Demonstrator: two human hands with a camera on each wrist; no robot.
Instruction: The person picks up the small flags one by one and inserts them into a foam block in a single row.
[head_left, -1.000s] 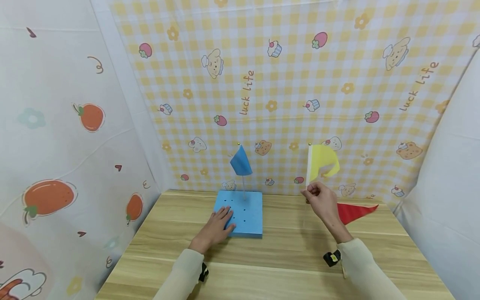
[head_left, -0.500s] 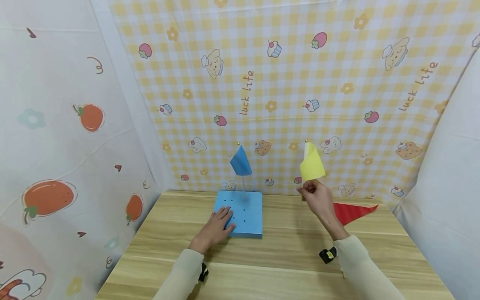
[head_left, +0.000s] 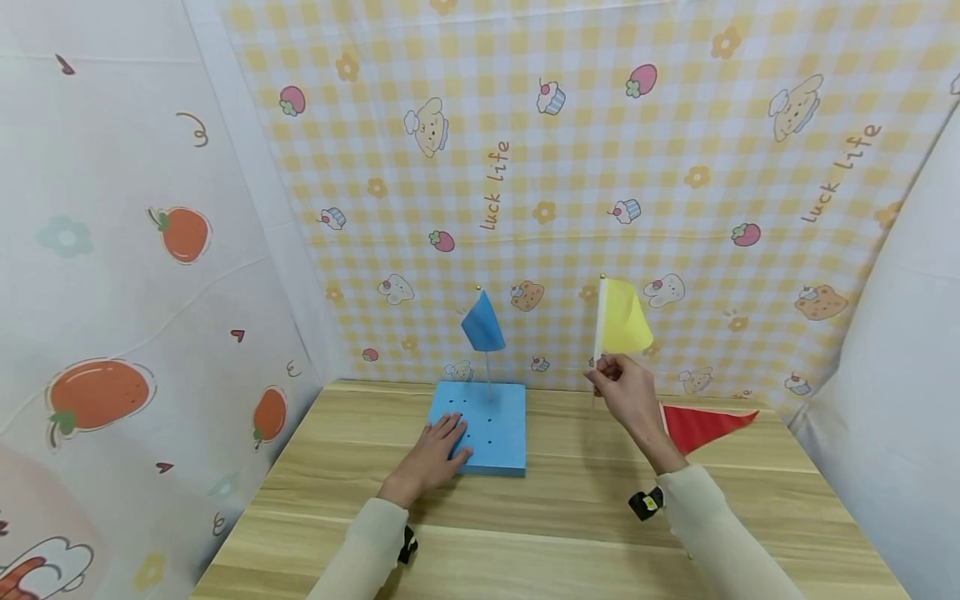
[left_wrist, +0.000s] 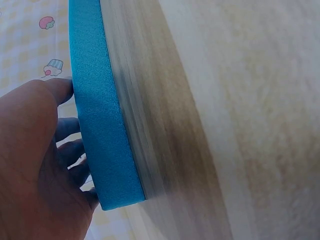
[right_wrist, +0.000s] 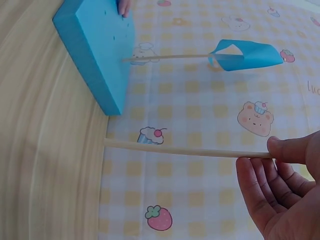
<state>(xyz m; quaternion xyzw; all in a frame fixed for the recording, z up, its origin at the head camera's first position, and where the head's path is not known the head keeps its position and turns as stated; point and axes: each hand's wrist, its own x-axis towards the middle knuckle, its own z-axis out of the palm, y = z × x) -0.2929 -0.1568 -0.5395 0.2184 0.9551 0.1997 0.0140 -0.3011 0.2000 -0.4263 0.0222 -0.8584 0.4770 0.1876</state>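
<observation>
My left hand [head_left: 431,457] rests on the left part of a blue foam block [head_left: 512,433], fingers spread over its top. In the left wrist view the fingertips touch the top of the block [left_wrist: 102,125]. A blue flag [head_left: 483,323] stands upright in one of the block's holes. To the right of the block, my right hand [head_left: 628,392] pinches the stick of a yellow flag [head_left: 624,318] just under the cloth and holds it upright. Thumb and fingers grip that wooden stick [right_wrist: 190,151] in the right wrist view, its lower end pointing towards the table.
A red triangular flag [head_left: 705,427] lies on the wooden table [head_left: 540,533] behind the right forearm, its stick partly hidden. Several small holes dot the top of the block. Behind the table hangs a yellow checked cloth [head_left: 570,167]; a white cloth [head_left: 135,300] hangs on the left.
My right hand has moved left and slightly up with the yellow flag, whose cloth has swung about. More of the red flag shows. The left hand and the block have stayed in place.
</observation>
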